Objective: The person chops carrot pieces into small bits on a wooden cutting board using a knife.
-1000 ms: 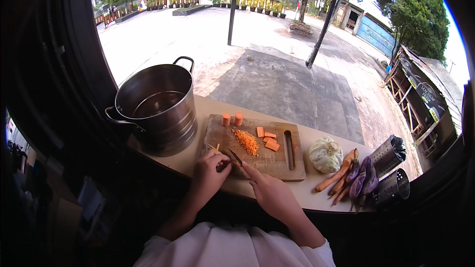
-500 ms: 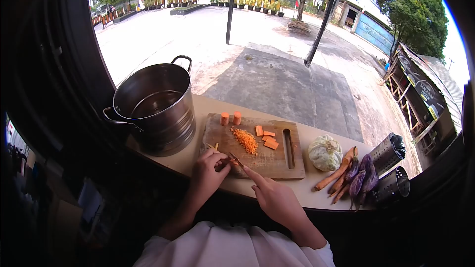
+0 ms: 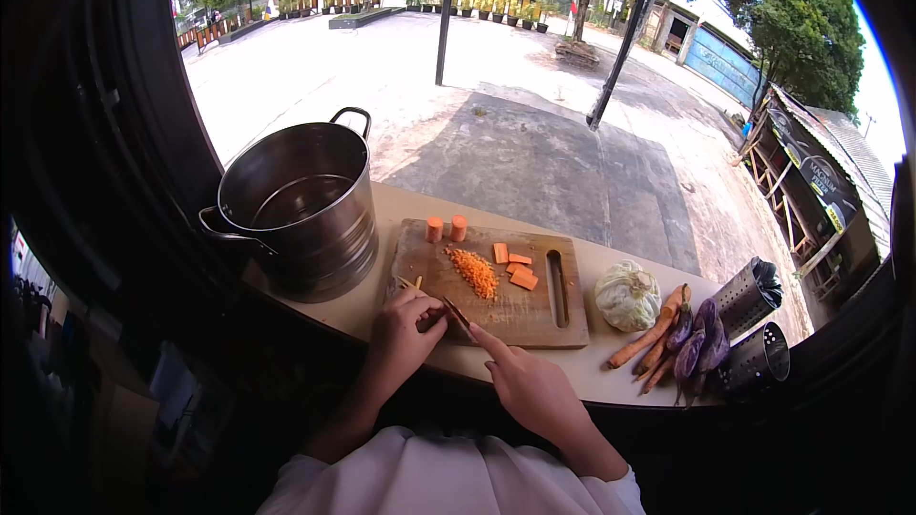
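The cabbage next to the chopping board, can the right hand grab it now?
Probably not while the right hand holds the knife. Without it, likely yes: nothing seems to stand between that hand and the cabbage.

The left forearm and right forearm slant inward from below, the left grip with fingers bent toward its thumb, the right grip curled, back uppermost, index finger extended forward and leftward.

Seen from the middle of the cutting board, your right hand held the knife at five o'clock, your left hand at eight; on the counter, the pot stood at ten, the cabbage at three.
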Demonstrator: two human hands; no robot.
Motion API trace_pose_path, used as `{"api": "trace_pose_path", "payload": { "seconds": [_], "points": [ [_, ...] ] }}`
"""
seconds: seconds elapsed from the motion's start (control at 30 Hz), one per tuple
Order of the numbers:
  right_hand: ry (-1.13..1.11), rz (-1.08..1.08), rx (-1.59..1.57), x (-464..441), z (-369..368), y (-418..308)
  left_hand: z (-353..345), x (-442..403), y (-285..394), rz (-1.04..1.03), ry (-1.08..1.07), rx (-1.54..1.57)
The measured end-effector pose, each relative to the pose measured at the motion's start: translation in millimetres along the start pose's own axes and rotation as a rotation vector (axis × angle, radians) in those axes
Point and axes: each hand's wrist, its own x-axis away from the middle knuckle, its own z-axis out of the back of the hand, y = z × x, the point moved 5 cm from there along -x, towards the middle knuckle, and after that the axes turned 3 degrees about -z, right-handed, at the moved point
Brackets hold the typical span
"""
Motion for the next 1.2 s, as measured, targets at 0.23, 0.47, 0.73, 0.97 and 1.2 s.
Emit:
{"api": "trace_pose_path", "payload": {
  "seconds": [0.23,0.47,0.73,0.97,1.2],
  "points": [
    [0.029,-0.015,-0.031,2.5,5.7,1.4,0.0,-0.6,-1.3,-0.029,-0.02,-0.043],
    [0.045,-0.037,-0.054,2.4,6.7,6.6,-0.9,-3.6,0.9,-0.016,-0.035,-0.085],
    [0.065,-0.008,-0.086,7.4,9.0,7.9,-2.4,-4.2,-1.4,-0.001,-0.046,-0.095],
    [0.056,0.021,-0.077,13.2,9.7,10.2,1.4,-3.7,-3.3,0.026,-0.036,-0.019],
    [0.032,0.02,-0.071,14.7,8.5,9.5,4.4,-4.1,1.1,0.021,-0.053,-0.015]
  ]
}}
